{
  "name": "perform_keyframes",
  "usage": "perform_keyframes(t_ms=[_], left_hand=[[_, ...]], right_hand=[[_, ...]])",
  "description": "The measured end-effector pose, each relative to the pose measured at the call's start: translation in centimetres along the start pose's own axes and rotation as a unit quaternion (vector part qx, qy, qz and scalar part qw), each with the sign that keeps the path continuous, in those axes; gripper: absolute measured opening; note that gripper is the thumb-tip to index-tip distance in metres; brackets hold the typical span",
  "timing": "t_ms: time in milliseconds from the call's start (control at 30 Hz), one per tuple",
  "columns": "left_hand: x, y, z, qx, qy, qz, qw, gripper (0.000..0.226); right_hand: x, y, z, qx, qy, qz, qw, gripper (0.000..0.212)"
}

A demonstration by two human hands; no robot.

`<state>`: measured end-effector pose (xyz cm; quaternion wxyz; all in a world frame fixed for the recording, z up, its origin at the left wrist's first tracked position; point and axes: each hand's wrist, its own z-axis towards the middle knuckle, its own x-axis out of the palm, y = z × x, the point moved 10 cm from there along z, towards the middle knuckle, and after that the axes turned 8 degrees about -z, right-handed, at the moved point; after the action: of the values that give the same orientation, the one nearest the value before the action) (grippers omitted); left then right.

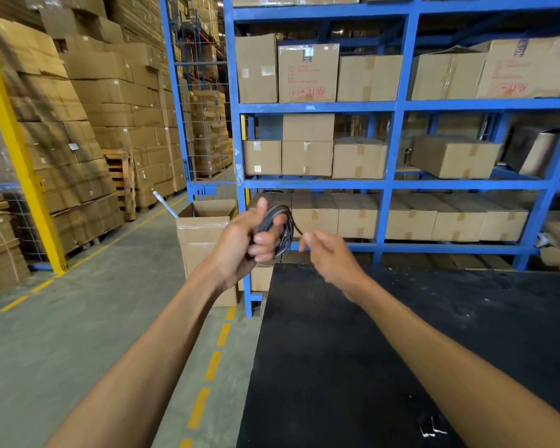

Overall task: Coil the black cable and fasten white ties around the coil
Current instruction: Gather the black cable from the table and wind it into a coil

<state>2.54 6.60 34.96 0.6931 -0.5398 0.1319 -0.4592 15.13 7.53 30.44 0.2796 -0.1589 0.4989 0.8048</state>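
Cable: black cable (283, 229) is wound into a coil of several loops, held up in the air past the far left corner of the bench (385, 334), not resting on it.
Left hand: left hand (243, 242) is clenched around the coil, thumb raised behind the loops and fingers wrapped across the front, so most of the coil's left side is hidden.
Loose end: a short tail of the cable leaves the coil's right side and runs to the right hand.
Right hand: right hand (328, 257) is just beside the coil, above the bench's far edge; thumb and forefinger pinch together at the cable tail. The hand is blurred, so the contact itself cannot be told for sure.
Ties: a thin pale line crosses under the left fingers; whether it is a white tie cannot be told.
Bench: dark flat top, dusty, filling the lower right; a small black object with white marks (432, 423) lies near its near edge.
Surroundings: blue shelving (398, 106) loaded with cardboard boxes stands behind the bench; an open cardboard box (204, 234) sits on the floor beside the bench's left far corner; a yellow post (20, 150) stands at the left.
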Motion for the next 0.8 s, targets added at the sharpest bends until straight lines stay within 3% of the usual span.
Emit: perform_keyframes(t_ms=[167,267,333,433,567,600,667,733,800], left_hand=[[-0.4,-1.8,1.0,0.062,-0.002,-0.077,0.995,0.038],[-1.9,-2.6,1.5,0.125,-0.066,-0.061,0.988,0.034],[-3.3,-3.1,1.6,0.162,-0.131,0.040,0.977,0.033],[-4.3,-3.6,1.1,0.198,-0.193,0.243,0.930,0.029],[-2.9,-1.3,1.3,0.162,-0.132,0.505,0.837,0.024],[-2.7,-0.4,1.4,0.138,-0.116,0.531,0.828,0.024],[-2.2,1.6,1.6,0.088,-0.090,0.499,0.857,0.029],[-1.3,3.1,1.7,0.040,-0.062,0.398,0.914,0.036],[0.2,3.9,2.0,0.015,-0.030,0.308,0.951,0.041]], right_hand=[[4.2,0.8,-3.7,-0.064,0.094,-0.017,0.993,0.045],[5.7,2.3,-5.5,-0.104,0.125,-0.051,0.985,0.043],[6.1,2.8,-6.4,-0.126,0.137,-0.081,0.979,0.041],[4.5,3.6,-6.5,-0.146,0.114,-0.124,0.975,0.037],[0.0,5.7,-5.1,-0.182,0.035,-0.186,0.965,0.037],[-1.2,6.3,-4.6,-0.192,0.019,-0.201,0.960,0.035],[-3.7,7.1,-3.4,-0.207,-0.010,-0.233,0.950,0.029],[-6.1,6.9,-1.9,-0.195,-0.033,-0.239,0.951,0.030],[-8.4,5.7,-0.5,-0.170,-0.044,-0.233,0.957,0.034]])
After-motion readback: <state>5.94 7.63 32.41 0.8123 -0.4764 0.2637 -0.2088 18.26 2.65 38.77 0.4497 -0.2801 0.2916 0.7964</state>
